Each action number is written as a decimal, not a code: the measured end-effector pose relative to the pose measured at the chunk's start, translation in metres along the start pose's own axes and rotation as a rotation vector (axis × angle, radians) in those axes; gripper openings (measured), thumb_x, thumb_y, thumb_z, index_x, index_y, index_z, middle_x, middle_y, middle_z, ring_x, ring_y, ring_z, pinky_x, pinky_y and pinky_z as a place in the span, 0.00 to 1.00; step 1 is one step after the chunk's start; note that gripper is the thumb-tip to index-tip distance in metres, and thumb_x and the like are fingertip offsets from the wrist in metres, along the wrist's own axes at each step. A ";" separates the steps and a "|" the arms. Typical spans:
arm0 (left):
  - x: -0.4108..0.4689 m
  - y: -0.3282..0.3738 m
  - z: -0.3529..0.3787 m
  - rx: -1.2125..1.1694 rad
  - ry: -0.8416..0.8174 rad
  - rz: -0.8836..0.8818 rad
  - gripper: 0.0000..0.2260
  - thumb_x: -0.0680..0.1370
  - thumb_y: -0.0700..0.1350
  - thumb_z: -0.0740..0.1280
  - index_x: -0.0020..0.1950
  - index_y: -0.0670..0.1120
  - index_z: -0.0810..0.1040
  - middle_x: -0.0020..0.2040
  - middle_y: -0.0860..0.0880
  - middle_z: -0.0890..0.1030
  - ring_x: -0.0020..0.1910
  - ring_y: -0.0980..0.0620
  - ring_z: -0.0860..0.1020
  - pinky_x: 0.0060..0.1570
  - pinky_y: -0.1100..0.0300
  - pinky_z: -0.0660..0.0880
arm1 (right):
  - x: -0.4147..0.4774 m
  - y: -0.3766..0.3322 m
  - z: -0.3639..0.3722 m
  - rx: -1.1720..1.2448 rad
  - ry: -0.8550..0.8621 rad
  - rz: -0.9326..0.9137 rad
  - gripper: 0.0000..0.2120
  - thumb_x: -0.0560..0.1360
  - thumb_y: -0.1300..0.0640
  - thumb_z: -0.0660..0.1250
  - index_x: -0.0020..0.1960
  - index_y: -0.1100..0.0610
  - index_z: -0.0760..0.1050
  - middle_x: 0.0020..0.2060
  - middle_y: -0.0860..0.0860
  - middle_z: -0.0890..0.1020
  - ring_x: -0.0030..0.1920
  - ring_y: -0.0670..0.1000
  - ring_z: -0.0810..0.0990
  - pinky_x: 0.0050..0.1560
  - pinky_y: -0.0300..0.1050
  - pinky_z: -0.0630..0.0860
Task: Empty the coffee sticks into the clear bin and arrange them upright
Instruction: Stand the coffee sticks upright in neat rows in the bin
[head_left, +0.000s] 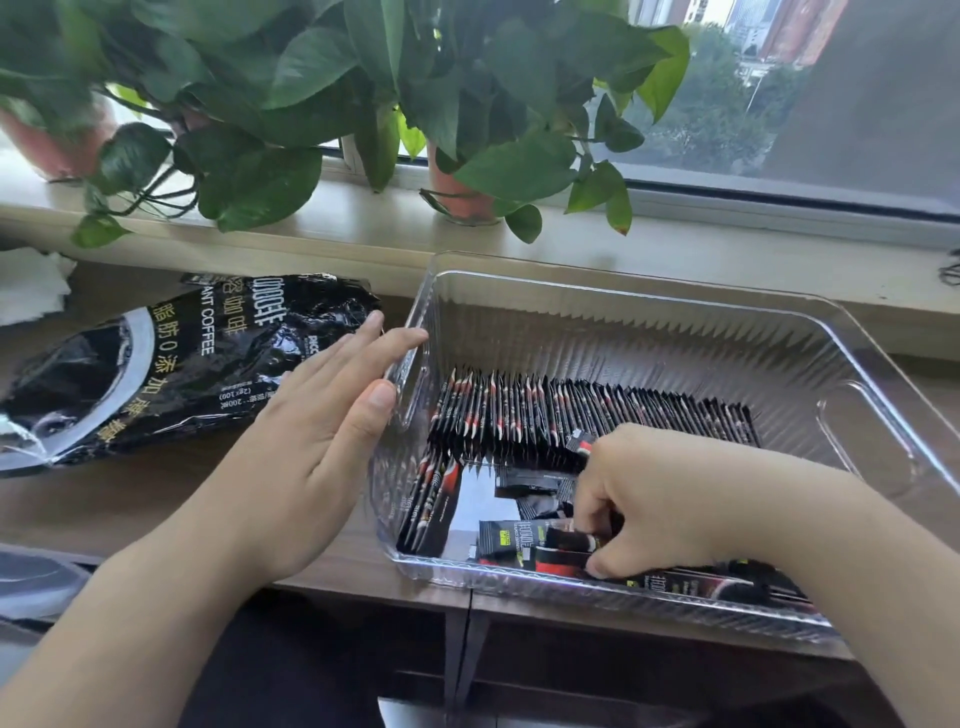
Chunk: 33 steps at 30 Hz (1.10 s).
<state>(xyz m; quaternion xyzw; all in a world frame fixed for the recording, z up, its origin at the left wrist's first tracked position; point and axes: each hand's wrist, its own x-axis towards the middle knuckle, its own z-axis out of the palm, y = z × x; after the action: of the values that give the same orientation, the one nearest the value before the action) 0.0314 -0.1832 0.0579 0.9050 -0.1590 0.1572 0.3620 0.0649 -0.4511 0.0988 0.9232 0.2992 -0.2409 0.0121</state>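
Well, from the head camera the clear ribbed plastic bin (649, 296) sat on the brown wooden desk (130, 499), just below the pale windowsill (363, 228) with its leafy green potted plants (311, 104). Inside the bin, a long row of black-and-red coffee sticks (571, 410) stood upright along the middle, while a few loose sticks (511, 540) lay flat near the front wall. The left hand (322, 431) was flat, fingers straight, resting against the bin's left outer wall (thumb touching it). The right hand (654, 499) reached inside, fingers curled and pinching some loose sticks. A crumpled black foil coffee bag (171, 364) lay on the desk to the left.
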 end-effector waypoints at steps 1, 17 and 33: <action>0.000 0.000 0.000 -0.002 -0.001 0.002 0.22 0.83 0.59 0.48 0.76 0.61 0.65 0.74 0.71 0.60 0.77 0.66 0.53 0.75 0.67 0.50 | -0.002 0.001 0.000 -0.036 0.008 -0.001 0.11 0.72 0.47 0.74 0.40 0.55 0.80 0.29 0.45 0.76 0.27 0.45 0.71 0.30 0.33 0.67; -0.001 0.003 0.000 0.036 0.005 0.016 0.22 0.83 0.58 0.47 0.76 0.60 0.64 0.69 0.81 0.57 0.76 0.68 0.53 0.73 0.71 0.49 | -0.034 0.017 -0.025 0.318 0.525 0.111 0.15 0.74 0.47 0.73 0.30 0.47 0.77 0.20 0.48 0.75 0.21 0.46 0.66 0.27 0.42 0.71; -0.001 0.001 0.000 0.029 -0.017 -0.048 0.22 0.82 0.60 0.47 0.76 0.63 0.62 0.77 0.63 0.60 0.76 0.68 0.51 0.76 0.56 0.52 | 0.047 -0.037 0.001 0.444 0.707 0.291 0.16 0.69 0.55 0.72 0.32 0.65 0.71 0.25 0.58 0.71 0.27 0.51 0.66 0.24 0.38 0.64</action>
<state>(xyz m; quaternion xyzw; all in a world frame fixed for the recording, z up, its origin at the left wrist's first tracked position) 0.0304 -0.1834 0.0582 0.9150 -0.1381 0.1429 0.3512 0.0773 -0.3948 0.0811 0.9616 0.0928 0.0357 -0.2557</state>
